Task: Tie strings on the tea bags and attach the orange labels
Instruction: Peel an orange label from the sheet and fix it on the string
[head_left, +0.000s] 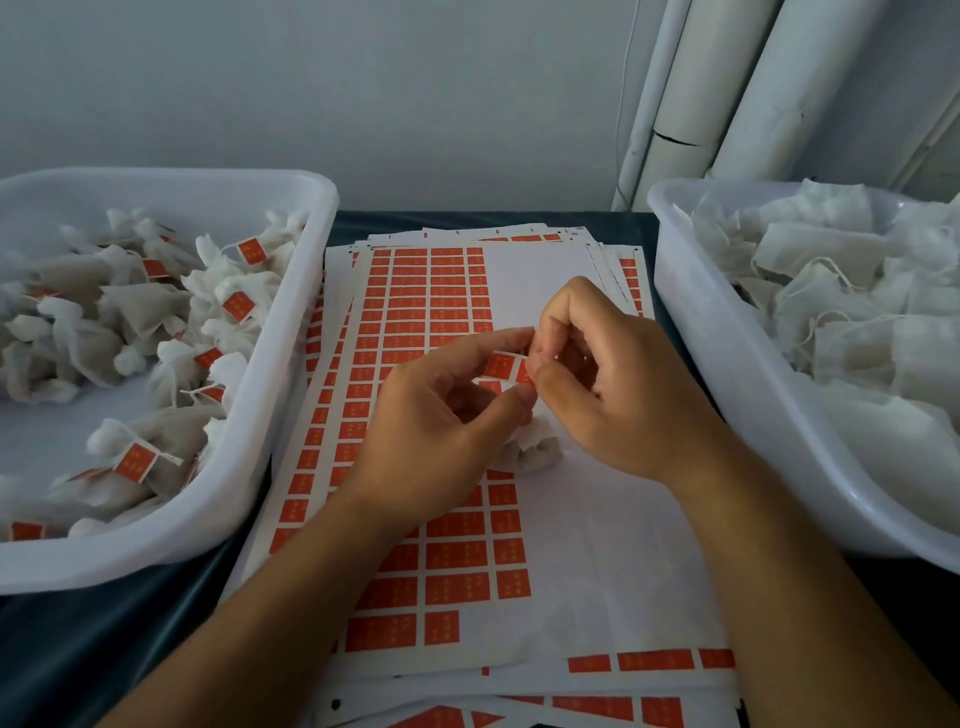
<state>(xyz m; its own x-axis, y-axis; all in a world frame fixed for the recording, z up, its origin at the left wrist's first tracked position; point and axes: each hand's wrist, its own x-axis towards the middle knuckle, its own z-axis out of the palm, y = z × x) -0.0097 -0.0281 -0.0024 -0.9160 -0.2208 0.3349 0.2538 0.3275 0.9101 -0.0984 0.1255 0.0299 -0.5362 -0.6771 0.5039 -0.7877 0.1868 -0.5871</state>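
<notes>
Hands (441, 410) (613, 374) pinch glossy rectangular orange label (501, 365); crumpled gauzy tea bag (530, 447) beneath.

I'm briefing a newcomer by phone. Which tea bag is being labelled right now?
Between the two white tubs lies a stack of label sheets. On it, beneath both hands, sits one white tea bag. It is the only bag outside a tub.
</notes>
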